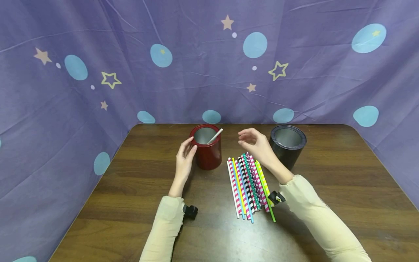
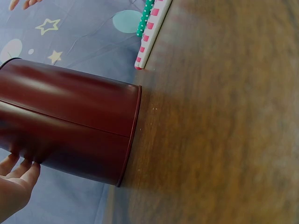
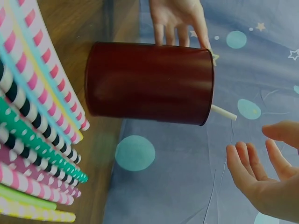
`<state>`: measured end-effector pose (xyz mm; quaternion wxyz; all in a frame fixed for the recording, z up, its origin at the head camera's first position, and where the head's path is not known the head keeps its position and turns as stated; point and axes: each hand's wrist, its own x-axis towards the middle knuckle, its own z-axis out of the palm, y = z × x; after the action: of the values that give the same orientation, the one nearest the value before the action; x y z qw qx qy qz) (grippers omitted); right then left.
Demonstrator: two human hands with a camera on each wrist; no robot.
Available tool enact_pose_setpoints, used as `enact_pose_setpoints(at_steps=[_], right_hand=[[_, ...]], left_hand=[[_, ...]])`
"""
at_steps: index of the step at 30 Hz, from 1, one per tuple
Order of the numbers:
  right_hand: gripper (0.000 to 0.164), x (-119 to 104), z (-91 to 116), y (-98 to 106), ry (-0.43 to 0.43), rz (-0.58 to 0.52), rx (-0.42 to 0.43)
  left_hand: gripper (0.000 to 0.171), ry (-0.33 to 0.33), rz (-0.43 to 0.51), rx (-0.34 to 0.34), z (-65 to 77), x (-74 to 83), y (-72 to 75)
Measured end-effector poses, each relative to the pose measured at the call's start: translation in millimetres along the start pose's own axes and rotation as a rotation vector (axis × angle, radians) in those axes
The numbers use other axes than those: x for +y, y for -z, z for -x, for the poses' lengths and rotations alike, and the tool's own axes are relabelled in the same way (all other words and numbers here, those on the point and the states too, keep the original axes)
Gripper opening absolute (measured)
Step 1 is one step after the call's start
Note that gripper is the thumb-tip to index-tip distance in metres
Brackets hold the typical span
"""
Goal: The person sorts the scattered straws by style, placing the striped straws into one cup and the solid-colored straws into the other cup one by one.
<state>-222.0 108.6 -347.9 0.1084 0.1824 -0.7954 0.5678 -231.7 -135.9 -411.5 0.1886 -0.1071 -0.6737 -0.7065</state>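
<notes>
A dark red can (image 1: 208,156) stands upright toward the back of the table, with one white straw (image 1: 215,136) leaning out of its right side. My left hand (image 1: 184,162) touches the left side of this can near the rim, its fingers (image 2: 29,175) fairly straight against the wall. Between the can and a black can (image 1: 284,154), my right hand (image 1: 258,145) is raised with loosely bent fingers and nothing in its grasp. Below it lies a row of paper straws (image 1: 243,185), striped, dotted and plain in several colours.
The black can stands upright to the right, behind my right wrist. A brown wooden table (image 1: 343,182) carries everything. A purple curtain (image 1: 196,87) with stars and blue ovals hangs behind its far edge. Each sleeve bears a small black wrist camera (image 1: 191,211).
</notes>
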Motion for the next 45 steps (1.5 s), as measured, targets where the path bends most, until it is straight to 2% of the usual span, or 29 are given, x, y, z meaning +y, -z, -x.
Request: enact_pose_setpoints(at_steps=[4, 9, 14, 18, 21, 25, 28, 33, 39, 45], right_hand=[[0.025, 3, 6, 4, -0.026, 0.019, -0.04], [0.025, 8, 12, 9, -0.051, 0.039, -0.088], [0.025, 12, 16, 12, -0.044, 0.08, -0.124], [0.025, 17, 20, 13, -0.043, 0.107, -0.156], [0.025, 21, 23, 14, -0.049, 0.118, -0.182], [0.024, 23, 27, 14, -0.068, 0.12, -0.226], [0.024, 28, 29, 13, -0.093, 0.115, -0.256], [0.025, 42, 32, 10, -0.1, 0.114, -0.288], [0.024, 54, 35, 6, -0.08, 0.115, -0.328], [0.024, 61, 39, 0, -0.063, 0.146, -0.369]], left_hand=[[0.036, -0.005, 0.013, -0.005, -2.8, -14.2, 3.9], [0.036, -0.022, 0.0, -0.003, -2.3, -18.2, 4.3], [0.037, -0.038, -0.003, -0.006, -2.6, -18.2, 4.5], [0.037, -0.024, -0.003, -0.01, -3.3, -16.6, 4.9], [0.036, -0.006, -0.008, -0.013, -1.4, -5.0, 2.6], [0.036, -0.024, -0.018, -0.011, -1.9, -5.1, 2.7], [0.036, -0.04, -0.015, -0.007, -3.5, -11.5, 4.3], [0.035, -0.022, -0.011, -0.007, -0.4, 0.8, 1.6], [0.036, -0.02, 0.005, -0.005, -3.1, -13.4, 5.0], [0.036, -0.034, 0.007, -0.007, -3.4, -17.9, 4.8]])
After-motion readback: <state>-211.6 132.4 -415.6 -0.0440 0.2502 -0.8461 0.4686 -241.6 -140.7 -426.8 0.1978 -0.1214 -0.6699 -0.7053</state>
